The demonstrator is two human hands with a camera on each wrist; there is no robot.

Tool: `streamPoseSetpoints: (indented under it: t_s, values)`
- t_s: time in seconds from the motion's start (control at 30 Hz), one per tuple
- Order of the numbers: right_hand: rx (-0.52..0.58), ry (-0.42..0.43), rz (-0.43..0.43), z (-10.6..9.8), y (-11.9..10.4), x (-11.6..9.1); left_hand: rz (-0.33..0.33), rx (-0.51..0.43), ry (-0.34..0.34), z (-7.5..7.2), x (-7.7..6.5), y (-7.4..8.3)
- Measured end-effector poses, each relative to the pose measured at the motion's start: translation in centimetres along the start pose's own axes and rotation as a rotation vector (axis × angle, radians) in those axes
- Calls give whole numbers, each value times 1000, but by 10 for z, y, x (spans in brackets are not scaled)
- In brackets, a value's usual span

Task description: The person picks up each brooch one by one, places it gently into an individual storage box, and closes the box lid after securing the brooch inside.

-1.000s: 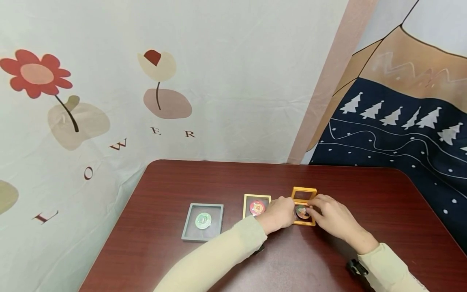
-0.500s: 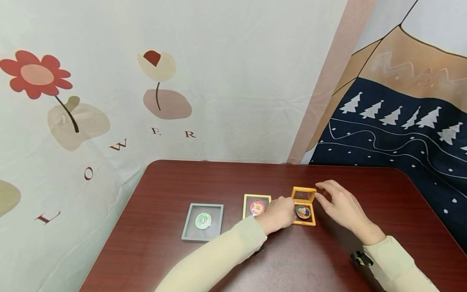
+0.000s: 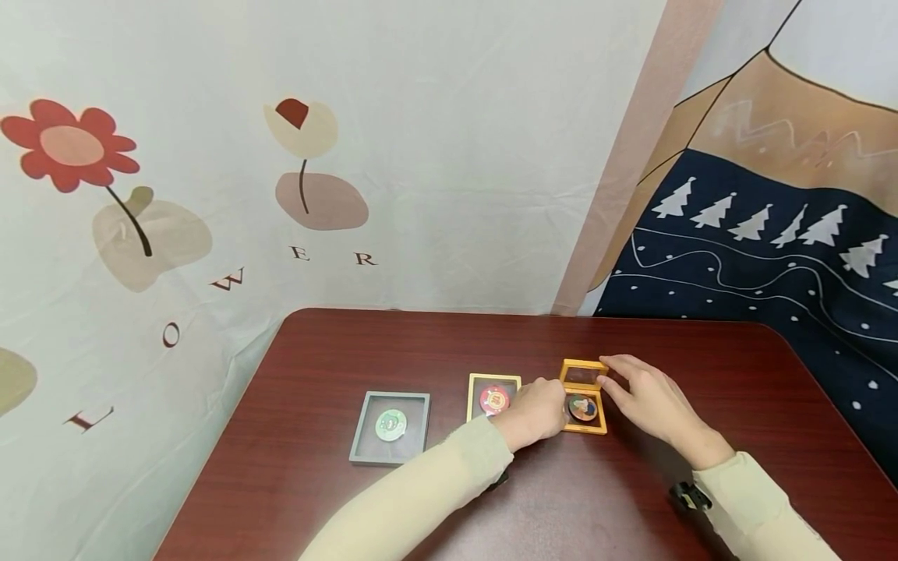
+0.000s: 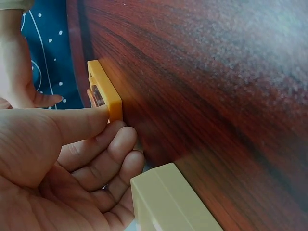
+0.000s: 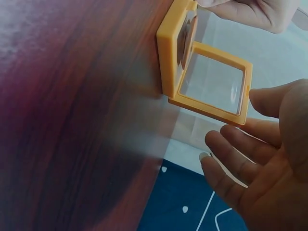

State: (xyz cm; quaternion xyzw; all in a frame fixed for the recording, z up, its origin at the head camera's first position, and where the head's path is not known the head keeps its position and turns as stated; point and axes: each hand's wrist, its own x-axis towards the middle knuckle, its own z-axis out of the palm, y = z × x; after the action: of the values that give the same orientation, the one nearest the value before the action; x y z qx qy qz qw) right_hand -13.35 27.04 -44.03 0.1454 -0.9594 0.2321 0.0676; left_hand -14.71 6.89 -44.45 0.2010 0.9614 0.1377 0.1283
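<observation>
A small orange display case [image 3: 588, 429] stands on the table with its windowed lid [image 3: 585, 363] raised at the back. Inside its base lies a dark round coin [image 3: 582, 407] with a coloured picture. My left hand [image 3: 535, 413] pinches the left side of the base between thumb and index finger. Thumb and index finger of my right hand [image 3: 652, 405] hold the free edge of the lid; in the right wrist view the lid's frame [image 5: 221, 55] sits between them, while the other fingers are loosely bent.
Left of the orange case is a pale yellow display frame [image 3: 494, 376] with a red chip [image 3: 494, 400], partly covered by my left hand. Farther left lies a grey frame [image 3: 398, 395] holding a green chip [image 3: 390, 425]. A printed curtain [image 3: 449, 156] hangs behind the table [image 3: 393, 343].
My right hand has left the coin area inside the case, swung out to the right, then come back to take the lid's edge. My left hand has stayed put.
</observation>
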Motion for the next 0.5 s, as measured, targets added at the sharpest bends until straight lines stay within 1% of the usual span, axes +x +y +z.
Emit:
streamPoseSetpoints:
  t_s: [0.2, 0.5]
  values:
    - [4, 21, -12, 0, 1, -7, 19, 3, 10, 1, 2, -1]
    - [-32, 87, -97, 0, 1, -15, 40, -28, -16, -1, -1, -3]
